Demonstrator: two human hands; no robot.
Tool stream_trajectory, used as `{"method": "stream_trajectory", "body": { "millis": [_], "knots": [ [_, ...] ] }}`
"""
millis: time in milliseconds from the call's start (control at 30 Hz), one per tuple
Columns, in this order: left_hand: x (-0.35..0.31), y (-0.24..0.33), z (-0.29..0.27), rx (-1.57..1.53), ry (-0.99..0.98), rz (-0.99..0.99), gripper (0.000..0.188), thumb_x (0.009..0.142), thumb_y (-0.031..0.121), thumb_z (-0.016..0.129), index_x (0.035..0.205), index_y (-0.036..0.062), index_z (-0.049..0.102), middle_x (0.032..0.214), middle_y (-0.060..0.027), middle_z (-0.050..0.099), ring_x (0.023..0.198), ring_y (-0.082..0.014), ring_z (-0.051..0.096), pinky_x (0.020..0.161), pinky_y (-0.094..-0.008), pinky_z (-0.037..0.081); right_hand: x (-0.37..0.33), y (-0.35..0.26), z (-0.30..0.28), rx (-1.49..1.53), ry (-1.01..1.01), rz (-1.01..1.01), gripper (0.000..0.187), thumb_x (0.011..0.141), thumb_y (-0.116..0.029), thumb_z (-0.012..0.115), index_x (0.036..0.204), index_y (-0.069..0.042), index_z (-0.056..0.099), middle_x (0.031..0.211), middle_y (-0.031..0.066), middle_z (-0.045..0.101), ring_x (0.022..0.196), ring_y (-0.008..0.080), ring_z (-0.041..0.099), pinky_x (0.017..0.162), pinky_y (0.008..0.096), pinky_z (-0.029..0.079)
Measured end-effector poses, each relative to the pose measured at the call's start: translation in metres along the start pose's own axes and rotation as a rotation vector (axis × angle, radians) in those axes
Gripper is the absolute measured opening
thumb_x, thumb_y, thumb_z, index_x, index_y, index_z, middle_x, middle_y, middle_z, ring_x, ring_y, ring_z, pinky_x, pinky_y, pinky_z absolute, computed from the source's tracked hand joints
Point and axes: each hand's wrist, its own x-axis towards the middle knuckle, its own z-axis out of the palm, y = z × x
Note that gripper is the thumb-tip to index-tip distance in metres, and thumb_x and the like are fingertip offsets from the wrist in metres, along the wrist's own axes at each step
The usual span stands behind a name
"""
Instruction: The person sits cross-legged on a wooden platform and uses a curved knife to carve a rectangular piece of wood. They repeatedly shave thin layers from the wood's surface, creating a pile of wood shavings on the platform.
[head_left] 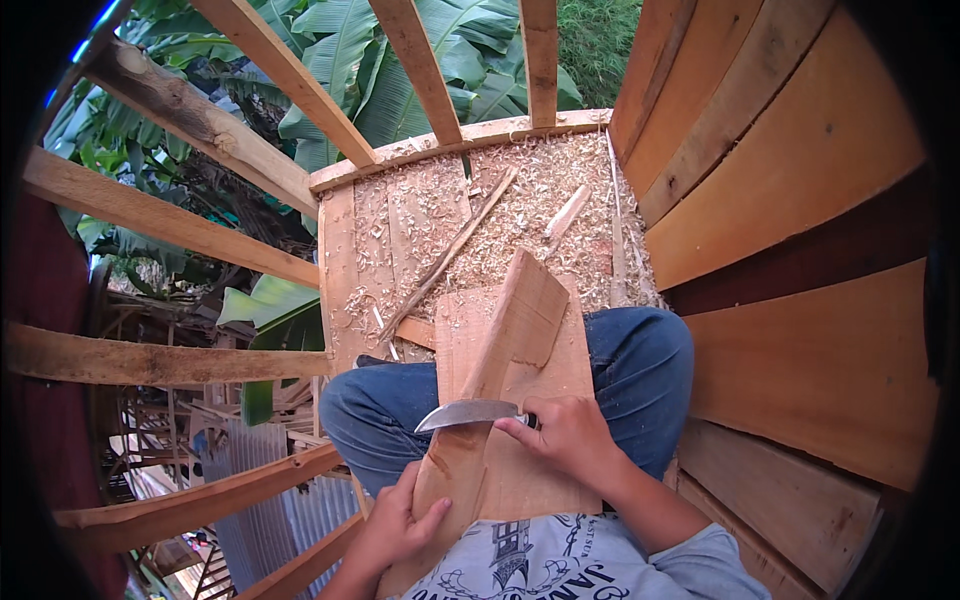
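A knife with a curved blade (468, 413) is gripped by its handle in my right hand (568, 436), and the blade lies across a long wooden piece (510, 335), pointing left. My left hand (407, 519) is closed round the near left edge of that piece, thumb on top. The piece slants from near left to far right over a flat, wide board (575, 375), which rests on my lap between my knees. A dark, uneven patch shows on the wooden piece close to the blade. The palm side of my right hand is hidden.
Wood shavings (420, 215) cover the plank floor ahead. A thin stick (450, 255) and a short wood offcut (567, 213) lie among them. Slatted railings (180, 365) stand at left and ahead, with banana leaves beyond. A plank wall (810, 350) rises close on my right.
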Motion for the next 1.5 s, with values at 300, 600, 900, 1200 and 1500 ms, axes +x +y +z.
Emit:
{"method": "stream_trajectory", "body": {
  "millis": [300, 600, 900, 1200, 1500],
  "knots": [
    [0.001, -0.003, 0.000, -0.006, -0.028, -0.017, 0.046, 0.087, 0.016, 0.061, 0.128, -0.0001, 0.046, 0.093, -0.0260, 0.067, 0.091, -0.0395, 0.068, 0.078, -0.0397, 0.053, 0.026, 0.023, -0.002, -0.153, 0.287, 0.025, 0.059, 0.085, -0.060, 0.059, 0.069, -0.004, 0.067, 0.056, 0.0147, 0.060, 0.055, 0.0337, 0.063, 0.051, 0.0418, 0.049],
    [-0.004, -0.015, 0.000, -0.081, -0.030, -0.007, 0.044, 0.088, 0.013, 0.061, 0.127, 0.0000, 0.047, 0.097, -0.0240, 0.068, 0.096, -0.0339, 0.069, 0.080, -0.0381, 0.052, 0.031, -0.003, -0.037, 0.076, 0.064, 0.123, 0.053, 0.088, -0.054, 0.060, 0.080, -0.003, 0.072, 0.058, 0.0192, 0.060, 0.058, 0.0370, 0.063, 0.056, 0.0433, 0.050],
    [-0.003, 0.003, 0.000, -0.014, -0.036, -0.015, 0.044, 0.089, 0.012, 0.059, 0.128, -0.0018, 0.045, 0.097, -0.0252, 0.067, 0.095, -0.0355, 0.069, 0.080, -0.0371, 0.052, 0.035, 0.021, -0.020, -0.206, 0.155, 0.063, 0.053, 0.081, -0.058, 0.065, 0.071, -0.006, 0.070, 0.056, 0.0145, 0.060, 0.055, 0.0316, 0.064, 0.050, 0.0378, 0.049],
    [-0.006, 0.001, 0.001, -0.042, -0.032, -0.004, 0.042, 0.088, 0.012, 0.060, 0.125, -0.0018, 0.046, 0.096, -0.0250, 0.067, 0.095, -0.0363, 0.068, 0.080, -0.0371, 0.051, 0.061, 0.046, -0.062, -0.050, 0.298, 0.265, 0.063, 0.089, -0.058, 0.056, 0.068, 0.000, 0.065, 0.056, 0.0195, 0.058, 0.057, 0.0400, 0.061, 0.054, 0.0435, 0.050],
    [-0.001, 0.001, 0.004, -0.006, -0.053, -0.015, 0.043, 0.088, 0.013, 0.059, 0.127, -0.0011, 0.045, 0.095, -0.0260, 0.067, 0.095, -0.0394, 0.068, 0.079, -0.0392, 0.052, 0.027, 0.018, -0.028, -0.201, 0.129, 0.019, 0.057, 0.083, -0.058, 0.063, 0.065, -0.004, 0.065, 0.056, 0.0165, 0.059, 0.055, 0.0358, 0.062, 0.051, 0.0428, 0.048]
  ]
}}
